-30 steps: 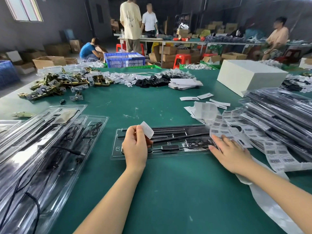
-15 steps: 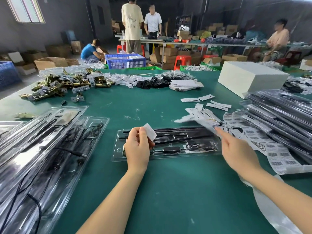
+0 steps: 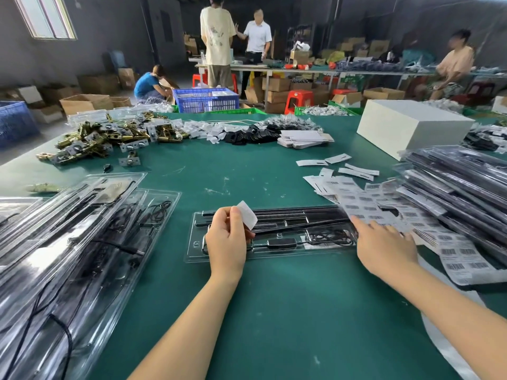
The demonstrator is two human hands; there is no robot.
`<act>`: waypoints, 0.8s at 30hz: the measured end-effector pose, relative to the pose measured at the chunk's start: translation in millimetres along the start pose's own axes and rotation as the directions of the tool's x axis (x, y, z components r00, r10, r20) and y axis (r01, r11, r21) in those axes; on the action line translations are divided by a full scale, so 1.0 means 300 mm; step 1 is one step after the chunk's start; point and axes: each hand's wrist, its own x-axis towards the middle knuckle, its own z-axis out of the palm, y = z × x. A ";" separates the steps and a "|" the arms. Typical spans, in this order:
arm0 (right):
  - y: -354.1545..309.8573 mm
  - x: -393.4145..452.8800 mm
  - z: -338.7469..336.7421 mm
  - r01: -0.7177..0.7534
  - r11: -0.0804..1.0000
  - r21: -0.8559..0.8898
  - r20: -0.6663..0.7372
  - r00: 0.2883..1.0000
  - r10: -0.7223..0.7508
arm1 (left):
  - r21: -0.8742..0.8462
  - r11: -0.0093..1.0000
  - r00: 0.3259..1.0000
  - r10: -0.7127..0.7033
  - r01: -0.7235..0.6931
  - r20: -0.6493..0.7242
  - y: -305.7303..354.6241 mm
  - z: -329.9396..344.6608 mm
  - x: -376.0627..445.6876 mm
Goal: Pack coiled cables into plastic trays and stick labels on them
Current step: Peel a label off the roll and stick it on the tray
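Note:
A clear plastic tray (image 3: 277,255) lies in front of me on the green table, holding black rods and a coiled black cable (image 3: 330,237). My left hand (image 3: 227,242) hovers over the tray's left end and pinches a small white label (image 3: 247,214) between thumb and fingers. My right hand (image 3: 384,245) is at the tray's right end, fingers spread flat on a sheet of barcode labels (image 3: 365,204) that overlaps the tray's corner.
Packed trays (image 3: 68,256) are stacked at the left, another pile (image 3: 461,187) at the right. More barcode sheets (image 3: 461,259) trail off the right edge. Brass hardware (image 3: 104,138), black parts and a white box (image 3: 411,127) sit further back. People work behind the table.
My right hand lifted the barcode sheet off the tray's right end, then came back down flat on it. The left hand kept hold of the label.

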 end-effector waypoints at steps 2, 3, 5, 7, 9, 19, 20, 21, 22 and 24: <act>0.031 0.040 -0.008 -0.020 0.999 0.035 0.006 1.000 0.020 | -0.011 1.000 1.000 -0.002 0.002 -0.007 0.003 -0.001 -0.001; 0.044 0.057 -0.020 -0.048 0.998 0.032 0.028 0.999 0.047 | -0.018 1.000 1.000 -0.001 0.001 -0.011 0.006 -0.001 -0.001; 0.040 0.075 -0.053 -0.094 0.996 0.003 0.050 0.994 0.094 | -0.023 1.000 1.000 0.007 -0.007 -0.020 0.009 0.000 -0.001; -0.014 0.058 -0.089 -0.093 0.995 -0.033 -0.030 0.995 0.092 | -0.012 1.000 1.000 0.023 -0.023 -0.017 0.011 0.002 -0.001; -0.106 0.016 -0.128 0.015 1.000 -0.009 -0.193 0.981 -0.017 | 0.004 0.999 0.999 0.043 -0.043 -0.016 0.012 0.003 -0.003; -0.522 -0.184 -0.199 -0.208 -0.018 0.978 0.207 0.978 -0.024 | 0.392 0.722 0.794 0.607 -0.570 0.034 0.022 -0.040 0.014; -0.530 -0.183 -0.198 -0.229 -0.036 0.973 0.228 0.973 -0.017 | 0.440 0.678 0.769 0.638 -0.589 0.046 0.019 -0.045 0.019; -0.534 -0.181 -0.199 -0.239 -0.050 0.970 0.239 0.971 -0.009 | 0.476 0.633 0.742 0.667 -0.610 0.064 0.017 -0.048 0.025; -0.535 -0.178 -0.198 -0.247 -0.060 0.967 0.247 0.969 -0.004 | 0.499 0.590 0.714 0.694 -0.634 0.086 0.016 -0.053 0.029; -0.531 -0.175 -0.196 -0.262 -0.050 0.964 0.262 0.965 0.001 | 0.517 0.510 0.651 0.748 -0.688 0.128 0.015 -0.057 0.035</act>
